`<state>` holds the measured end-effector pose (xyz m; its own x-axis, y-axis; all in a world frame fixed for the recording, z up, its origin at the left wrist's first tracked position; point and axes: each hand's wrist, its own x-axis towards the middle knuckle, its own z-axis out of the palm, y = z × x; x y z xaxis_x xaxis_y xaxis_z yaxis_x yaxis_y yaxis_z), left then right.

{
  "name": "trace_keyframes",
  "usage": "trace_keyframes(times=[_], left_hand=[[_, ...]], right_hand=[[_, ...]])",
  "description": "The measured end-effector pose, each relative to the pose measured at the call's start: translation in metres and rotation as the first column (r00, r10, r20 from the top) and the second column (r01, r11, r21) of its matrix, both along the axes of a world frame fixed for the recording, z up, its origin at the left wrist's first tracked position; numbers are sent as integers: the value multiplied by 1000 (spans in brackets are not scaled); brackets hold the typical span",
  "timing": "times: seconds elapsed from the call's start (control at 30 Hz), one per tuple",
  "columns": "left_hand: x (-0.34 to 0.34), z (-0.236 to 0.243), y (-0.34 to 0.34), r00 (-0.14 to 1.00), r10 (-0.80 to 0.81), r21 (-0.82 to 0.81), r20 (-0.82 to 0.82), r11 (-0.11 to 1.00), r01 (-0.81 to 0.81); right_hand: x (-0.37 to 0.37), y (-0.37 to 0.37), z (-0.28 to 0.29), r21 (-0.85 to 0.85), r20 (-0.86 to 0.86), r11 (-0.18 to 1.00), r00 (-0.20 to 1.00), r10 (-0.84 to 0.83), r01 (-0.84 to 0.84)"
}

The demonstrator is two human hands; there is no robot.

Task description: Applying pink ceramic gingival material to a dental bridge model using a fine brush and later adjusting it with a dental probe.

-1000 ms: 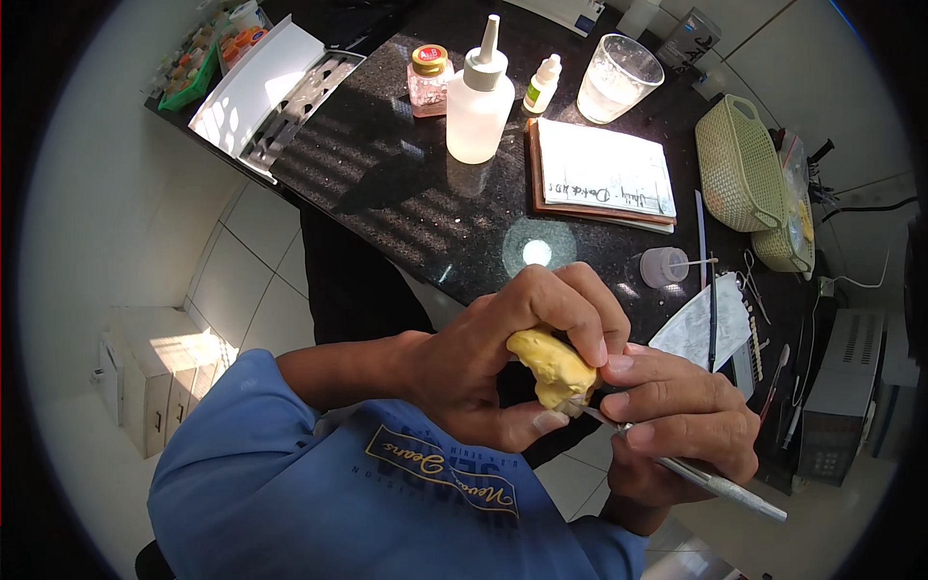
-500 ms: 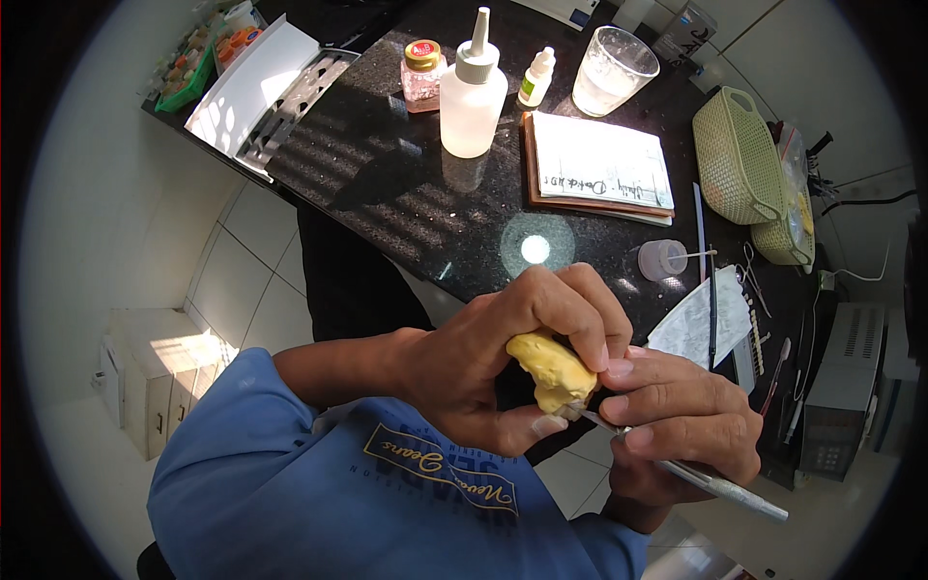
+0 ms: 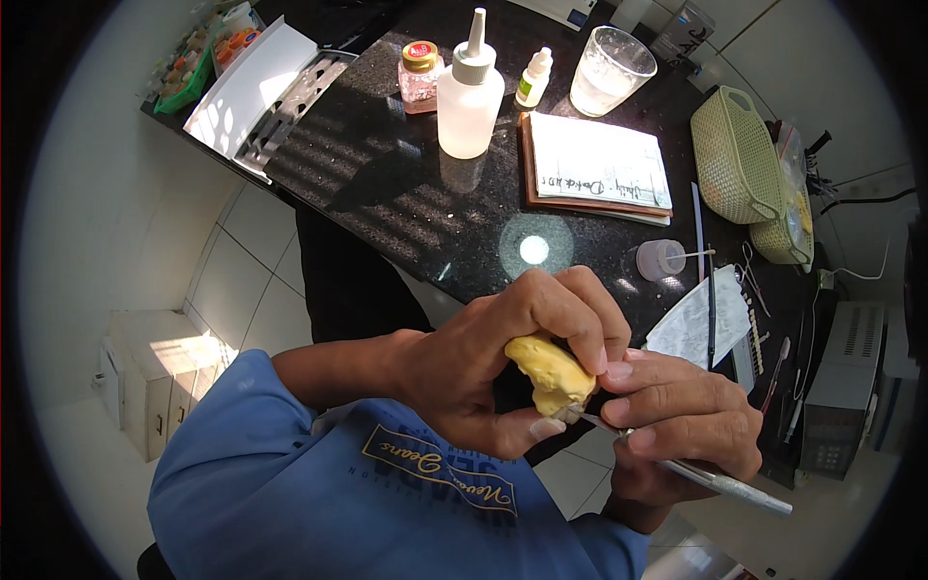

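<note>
My left hand (image 3: 478, 353) is closed around a lumpy yellow piece that looks like a plaster dental cast (image 3: 553, 375), held in front of my chest. The thumb presses its lower edge, where a paler part shows, and the fingers curl over its top. In my right hand (image 3: 691, 416) is a slim metal-handled craft knife (image 3: 730, 487), gripped between thumb and fingers. Its thin tip touches the lower right edge of the cast beside my left thumb. My right index finger rests against the cast's right side. The far face of the cast is hidden.
On the dark counter (image 3: 425, 217) stand a nozzle bottle (image 3: 465, 111), a pink jar (image 3: 419, 82), a small dropper bottle (image 3: 533, 79) and a glass (image 3: 611, 72). A notebook (image 3: 599, 162), a little cup (image 3: 660, 259), a cloth (image 3: 688, 324) and baskets (image 3: 739, 159) lie to the right.
The knife's handle end has swung slightly up and to the right. Both hands keep the same hold, and the cast has barely moved.
</note>
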<state>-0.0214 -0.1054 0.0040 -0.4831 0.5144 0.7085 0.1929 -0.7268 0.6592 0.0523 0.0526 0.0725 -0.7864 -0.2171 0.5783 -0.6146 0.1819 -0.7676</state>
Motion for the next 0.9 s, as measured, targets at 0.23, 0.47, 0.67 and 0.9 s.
trace_keyframes(times=[0.23,0.47,0.67,0.9], left_hand=[[0,0,1,1000,1,17,-4,1000,-1],[0,0,2,1000,9,21,-6,1000,-9],[0,-1,1,1000,10,20,3,1000,-10],[0,-1,2,1000,22,25,-5,999,-22]], right_hand=[[0,0,4,9,13,1000,1000,7,-7],[0,0,5,16,23,1000,999,23,-24],[0,0,4,13,20,1000,1000,18,-18],[0,1,3,8,29,1000,999,26,-26]])
